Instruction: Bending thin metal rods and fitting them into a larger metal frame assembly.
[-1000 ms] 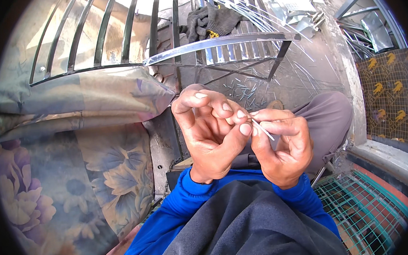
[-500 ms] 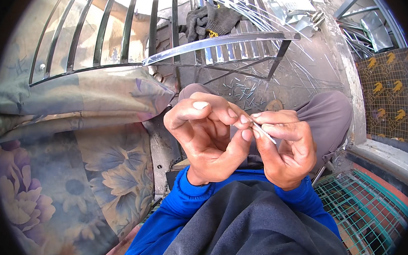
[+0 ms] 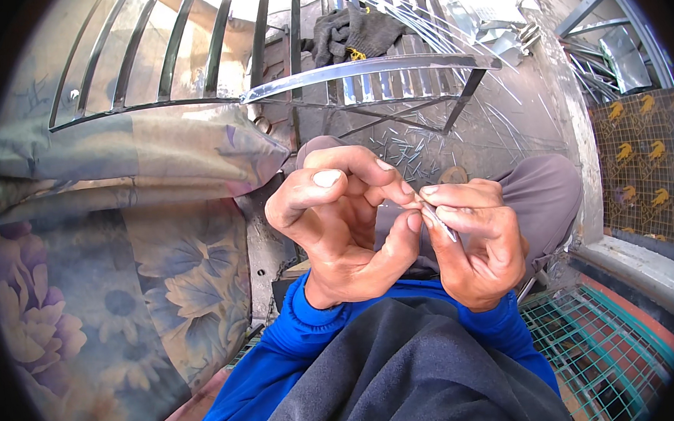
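Rod (image 3: 446,228), thin and pale, sits a little off the middle of the view toward three to four o'clock, pinched in the right hand and slanting from eleven down toward five (it may be more than one piece; they are too slim to tell apart).

At eight o'clock spreads a floral cloth (image 3: 119,309). From ten round to one stands a dark barred rack (image 3: 374,67).

Near the middle, the left hand (image 3: 347,248) is cupped, its thumb apart from the index finger, its fingertips at the rod's upper end; whether they grip it, one cannot tell. At twelve, a grey cloth (image 3: 357,33) lies in a heap on the rack.

Toward two o'clock, short scraps (image 3: 407,152) litter the floor beyond the hands; long thin rods (image 3: 426,20) lie at one.

The right hand (image 3: 478,240), toward four, is closed narrowly, thumb against fingers with the rod between them. Farther out at four is a green mesh (image 3: 600,349), and at three a patterned panel (image 3: 643,161).
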Available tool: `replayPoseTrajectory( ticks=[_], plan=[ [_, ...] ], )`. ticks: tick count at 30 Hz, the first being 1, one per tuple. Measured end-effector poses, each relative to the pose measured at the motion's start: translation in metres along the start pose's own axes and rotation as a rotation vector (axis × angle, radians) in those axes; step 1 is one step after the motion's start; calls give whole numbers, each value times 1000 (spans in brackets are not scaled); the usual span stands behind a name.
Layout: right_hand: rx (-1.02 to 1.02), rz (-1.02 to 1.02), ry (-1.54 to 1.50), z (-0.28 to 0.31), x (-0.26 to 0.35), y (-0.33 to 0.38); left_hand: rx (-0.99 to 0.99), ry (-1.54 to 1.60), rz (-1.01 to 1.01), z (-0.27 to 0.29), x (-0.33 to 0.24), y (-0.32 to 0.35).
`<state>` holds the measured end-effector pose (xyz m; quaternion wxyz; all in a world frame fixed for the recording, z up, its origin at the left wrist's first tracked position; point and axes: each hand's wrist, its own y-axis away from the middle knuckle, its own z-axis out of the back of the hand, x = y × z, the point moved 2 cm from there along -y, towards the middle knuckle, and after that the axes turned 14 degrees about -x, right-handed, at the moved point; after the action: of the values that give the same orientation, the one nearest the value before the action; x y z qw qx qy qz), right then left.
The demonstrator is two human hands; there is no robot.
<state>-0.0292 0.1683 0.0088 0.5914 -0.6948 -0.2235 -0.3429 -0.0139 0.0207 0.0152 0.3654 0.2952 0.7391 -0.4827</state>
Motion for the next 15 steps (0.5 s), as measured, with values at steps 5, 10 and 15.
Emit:
replayPoseTrajectory(
  ticks=[5, 10, 15],
  plan=[
    [49, 42, -28, 2, -2, -3, 19, 0, -8, 2, -1, -1],
    [105, 82, -24, 5, -5, -7, 72, -7, -1, 6, -2, -3],
    [169, 113, -3, 10, -7, -9, 166, 79, 89, 11, 4, -10]
  ],
)
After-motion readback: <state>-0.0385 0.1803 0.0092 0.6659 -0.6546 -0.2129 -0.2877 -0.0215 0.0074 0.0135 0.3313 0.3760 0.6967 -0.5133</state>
